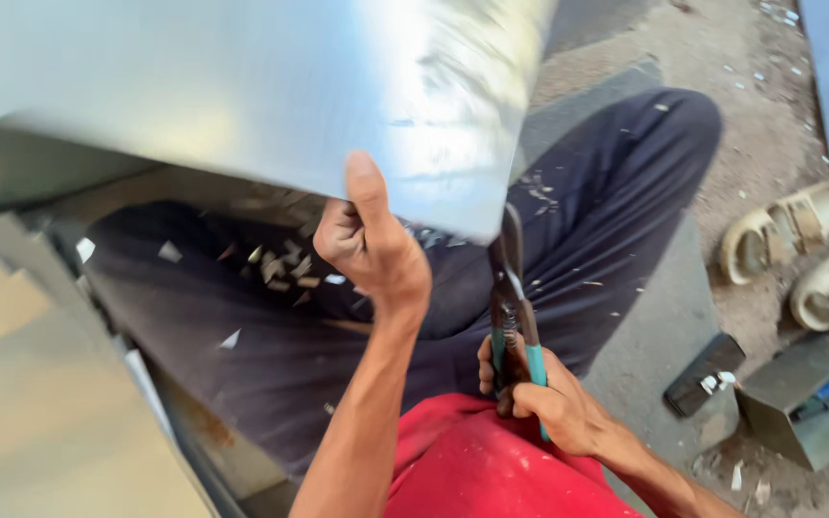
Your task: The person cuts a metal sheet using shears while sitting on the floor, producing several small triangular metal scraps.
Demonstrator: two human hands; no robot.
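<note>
A large shiny sheet of metal [242, 86] fills the upper left and hangs over my lap. My left hand [368, 242] grips its lower edge, thumb on top of the sheet. My right hand [551, 401] is closed on the teal handles of tin snips [509, 297], whose dark jaws meet the sheet's lower right corner. Small metal offcuts [280, 264] lie scattered over my dark trousers [606, 221]. I sit cross-legged in a red shirt [482, 470].
Stacked metal sheets with stepped edges [21, 384] lie at the left. A pair of pale sandals [798, 249] rests on the dirt floor at the right. A dark flat block [704, 374] and a green metal box [808, 393] sit lower right.
</note>
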